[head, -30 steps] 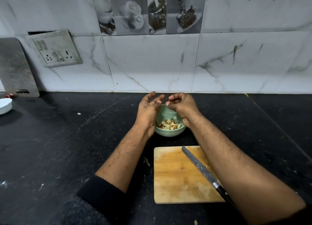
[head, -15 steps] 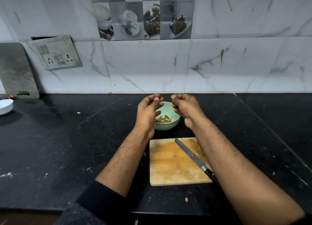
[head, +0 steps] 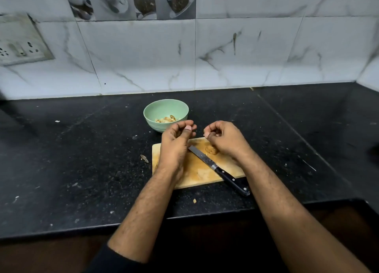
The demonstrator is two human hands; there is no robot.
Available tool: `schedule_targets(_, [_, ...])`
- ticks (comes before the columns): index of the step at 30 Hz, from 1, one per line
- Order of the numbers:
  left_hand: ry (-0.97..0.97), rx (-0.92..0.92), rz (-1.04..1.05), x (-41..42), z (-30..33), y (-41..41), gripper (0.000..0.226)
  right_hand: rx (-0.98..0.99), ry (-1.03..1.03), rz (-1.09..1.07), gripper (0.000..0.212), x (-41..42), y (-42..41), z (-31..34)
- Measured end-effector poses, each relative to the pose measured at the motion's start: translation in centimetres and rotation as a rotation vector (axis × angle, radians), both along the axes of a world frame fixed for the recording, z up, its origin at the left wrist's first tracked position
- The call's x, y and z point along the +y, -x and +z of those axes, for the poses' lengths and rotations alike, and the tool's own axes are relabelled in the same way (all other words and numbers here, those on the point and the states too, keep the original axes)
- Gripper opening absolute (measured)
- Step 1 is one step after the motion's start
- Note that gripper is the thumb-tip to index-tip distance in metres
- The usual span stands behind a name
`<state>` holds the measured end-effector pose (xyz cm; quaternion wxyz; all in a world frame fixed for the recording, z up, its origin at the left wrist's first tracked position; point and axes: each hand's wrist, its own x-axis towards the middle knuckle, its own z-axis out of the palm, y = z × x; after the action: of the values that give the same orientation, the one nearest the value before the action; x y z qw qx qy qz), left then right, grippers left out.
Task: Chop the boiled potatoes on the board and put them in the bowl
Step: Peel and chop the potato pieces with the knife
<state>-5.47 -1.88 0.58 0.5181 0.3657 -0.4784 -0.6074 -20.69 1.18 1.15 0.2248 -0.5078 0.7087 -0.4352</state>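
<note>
A pale green bowl [head: 158,127] stands on the black counter just beyond the wooden board [head: 196,172], with chopped potato pieces [head: 166,119] in its bottom. A black-handled knife [head: 217,168] lies diagonally across the board, blade toward the bowl. A small potato remnant [head: 211,150] sits on the board beside the blade. My left hand [head: 176,139] hovers over the board's far left corner, fingers curled with the thumb against them. My right hand [head: 223,138] hovers over the far right part, fingers curled too. Neither hand visibly holds anything.
A peel scrap [head: 144,158] lies left of the board and a crumb [head: 194,200] lies in front of it. The counter's front edge [head: 143,221] runs close below. A wall socket [head: 18,45] sits at the far left on the tiled wall.
Both hands have drawn back from above the bowl to above the board's far edge. The bowl is now uncovered. The view has pulled back from the counter.
</note>
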Motion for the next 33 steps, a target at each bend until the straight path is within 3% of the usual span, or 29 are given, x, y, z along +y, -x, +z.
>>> schedule_targets(4, [0.008,-0.015,0.021,0.7,-0.2,-1.1,0.017,0.254,-0.204,0.107,0.015,0.7,0.2,-0.5])
schedule_targets(7, [-0.001,-0.033,0.033,1.1,-0.3,-2.3,0.017,0.337,-0.214,0.096,0.018,0.5,0.2,-0.5])
schedule_targets(13, [0.044,-0.131,0.054,1.8,-1.4,-5.5,0.016,0.266,-0.111,0.072,0.017,0.5,-1.4,1.1])
schedule_targets(18, [0.1,-0.261,0.11,2.5,-2.4,-7.8,0.015,0.306,-0.099,0.271,0.027,0.4,-7.1,0.8])
schedule_targets(23, [0.167,-0.323,0.128,2.8,-3.1,-9.6,0.017,0.372,-0.117,0.327,0.037,0.5,-8.7,-0.6])
schedule_targets(27, [0.273,-0.47,0.062,2.9,-3.2,-9.7,0.032,0.328,-0.094,0.364,0.047,1.1,-7.9,0.0])
schedule_targets(30, [0.326,-0.652,0.026,2.8,-3.2,-8.7,0.042,0.409,-0.018,0.209,0.042,2.4,-6.4,0.7])
schedule_targets(33, [0.369,-0.818,0.036,2.4,-3.4,-7.5,0.049,0.509,-0.151,0.119,0.034,4.0,-4.3,0.7])
